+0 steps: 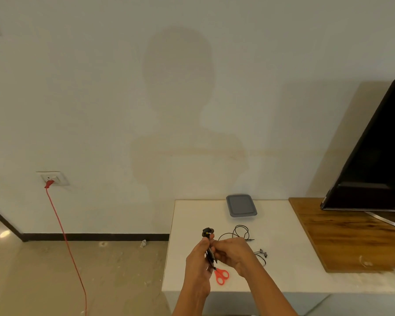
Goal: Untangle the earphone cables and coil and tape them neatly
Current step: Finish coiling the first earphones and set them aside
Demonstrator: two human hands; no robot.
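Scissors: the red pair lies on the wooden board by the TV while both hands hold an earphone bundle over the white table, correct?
Not quite. The head view shows the red scissors lying on the white table, just below the hands, not on the wooden board. The rest holds: left hand and right hand both hold the earphone bundle over that table.

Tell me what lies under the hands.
Red scissors: only the handles show; the left hand hides the blades. A loose earphone cable passes behind the right hand.
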